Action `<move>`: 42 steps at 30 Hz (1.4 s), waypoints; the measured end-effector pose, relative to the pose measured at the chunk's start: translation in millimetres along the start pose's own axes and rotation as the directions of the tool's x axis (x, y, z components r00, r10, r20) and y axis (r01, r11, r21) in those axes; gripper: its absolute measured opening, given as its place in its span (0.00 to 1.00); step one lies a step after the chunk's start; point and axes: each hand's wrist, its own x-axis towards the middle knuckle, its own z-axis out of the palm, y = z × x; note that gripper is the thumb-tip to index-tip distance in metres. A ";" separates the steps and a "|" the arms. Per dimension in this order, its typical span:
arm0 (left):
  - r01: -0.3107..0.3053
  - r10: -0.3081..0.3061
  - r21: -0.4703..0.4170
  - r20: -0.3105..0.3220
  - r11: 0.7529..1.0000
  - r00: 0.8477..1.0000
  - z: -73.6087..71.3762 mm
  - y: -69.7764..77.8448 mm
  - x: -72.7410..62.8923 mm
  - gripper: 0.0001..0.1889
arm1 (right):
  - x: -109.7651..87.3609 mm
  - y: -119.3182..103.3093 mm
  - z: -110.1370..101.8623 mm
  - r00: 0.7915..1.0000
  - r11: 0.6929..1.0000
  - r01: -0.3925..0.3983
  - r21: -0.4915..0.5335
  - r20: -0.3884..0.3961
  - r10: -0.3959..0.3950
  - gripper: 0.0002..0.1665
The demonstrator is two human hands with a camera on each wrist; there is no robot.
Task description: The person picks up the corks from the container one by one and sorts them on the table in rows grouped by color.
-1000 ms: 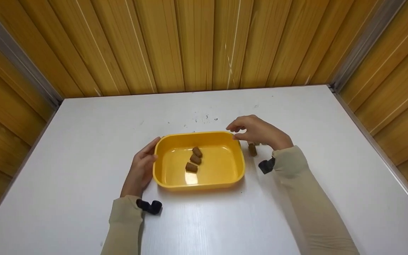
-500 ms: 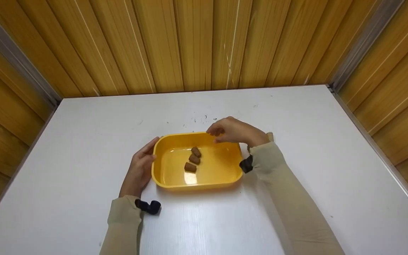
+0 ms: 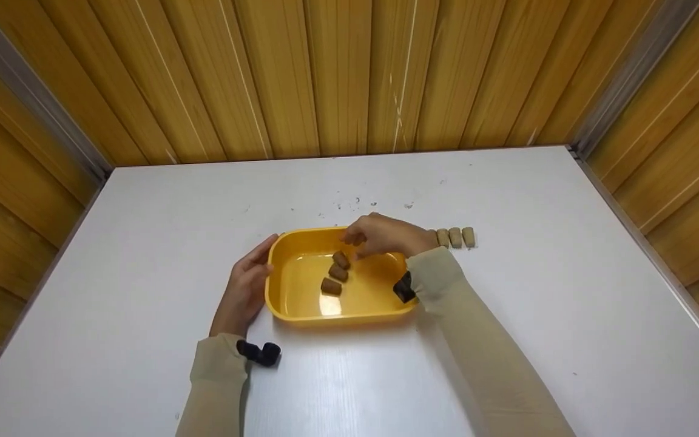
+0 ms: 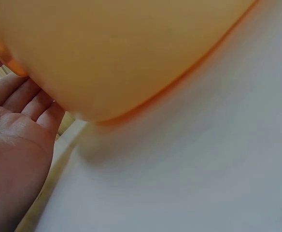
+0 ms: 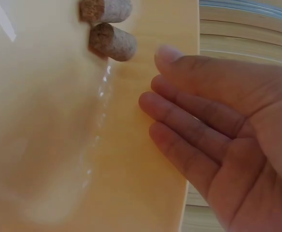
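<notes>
A yellow plastic basin (image 3: 340, 320) stands on the white table. My left hand (image 3: 246, 291) holds its left side, thumb at the rim and fingers along the outer wall; the left wrist view shows the palm (image 4: 15, 135) beside the basin wall (image 4: 121, 58). Three brown corks lie inside in a slanting row: a front cork (image 3: 331, 286), a middle cork (image 3: 338, 272) and a far cork (image 3: 341, 260). Over the basin's far right part, my right hand (image 3: 386, 235) reaches in beside the far cork (image 5: 113, 42). Its fingers are bent slightly, apart from the thumb, with nothing between them.
Several paler corks (image 3: 455, 237) stand in a row on the table, right of the basin, partly behind my right wrist. Wood-patterned panels (image 3: 337, 79) close off the table's (image 3: 143, 243) back and sides. Small dark marks dot the tabletop behind the basin.
My right hand has moved left from the basin's right rim and down into it, towards the corks. The row of corks on the table has come into view. My left hand stays put.
</notes>
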 end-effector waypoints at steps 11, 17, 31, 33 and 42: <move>-0.023 0.024 -0.045 0.010 0.999 1.000 0.2 -0.3 0.3 0.31 | 9.1 -3.4 11.5 0.998 1.000 -0.015 -0.002 0.054 0.015 0.26; -0.023 0.023 -0.050 -0.003 0.998 1.000 0.0 -0.7 1.0 0.31 | 10.8 -5.3 18.4 0.999 0.999 -0.013 -0.039 0.036 0.014 0.24; -0.023 0.023 -0.046 0.007 0.999 1.000 -0.7 -0.7 0.9 0.31 | 11.0 -1.8 25.3 0.998 0.986 0.048 -0.159 -0.026 -0.052 0.21; -0.025 0.025 -0.053 0.000 0.998 1.000 0.0 -0.7 0.7 0.31 | 10.4 -1.1 25.7 0.997 0.986 0.071 -0.147 -0.027 -0.076 0.17; -0.030 0.029 -0.040 -0.026 0.999 0.999 1.8 -0.6 0.6 0.30 | 6.3 0.7 21.9 0.998 0.993 0.063 -0.098 -0.007 -0.064 0.19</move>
